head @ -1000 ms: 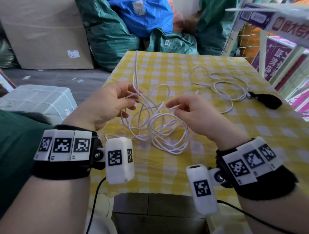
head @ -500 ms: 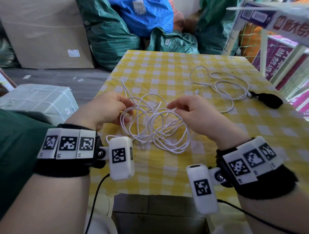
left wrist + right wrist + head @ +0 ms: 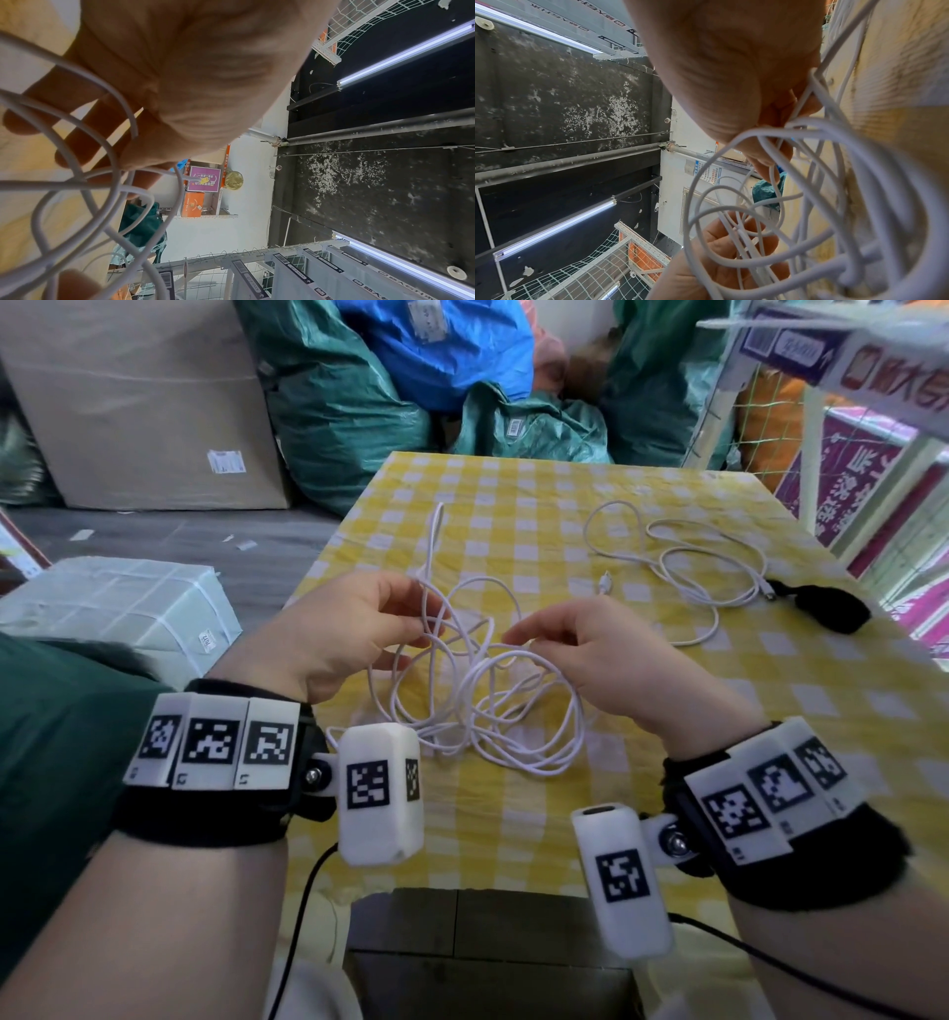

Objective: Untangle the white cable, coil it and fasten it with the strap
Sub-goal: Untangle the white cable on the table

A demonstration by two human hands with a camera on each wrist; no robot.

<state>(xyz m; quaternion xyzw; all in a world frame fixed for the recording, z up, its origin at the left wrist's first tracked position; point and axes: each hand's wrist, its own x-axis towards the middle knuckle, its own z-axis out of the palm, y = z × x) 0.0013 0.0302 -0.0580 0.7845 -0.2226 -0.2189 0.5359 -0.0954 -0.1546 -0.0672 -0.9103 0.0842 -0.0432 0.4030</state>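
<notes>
— What's shifted since a moment ago?

— The left hand [image 3: 334,639] has come up a little, drawing one strand of the white cable [image 3: 482,706] out straight toward the far side of the bench [image 3: 565,819].

— And the cable itself?

— Thin, white, a loose knot of overlapping loops, partly lifted, partly lying on the yellow checked cloth between the wrists.

— Both hands on it?

— Yes. Left fingers curled, pinching strands; the right hand [image 3: 590,654] pinches a loop at its fingertips. A second white cable [image 3: 683,572] and the black strap [image 3: 827,613] lie well apart on the right.

Cardboard box [image 3: 138,397] (labelled), green sacks [image 3: 334,403]
</notes>
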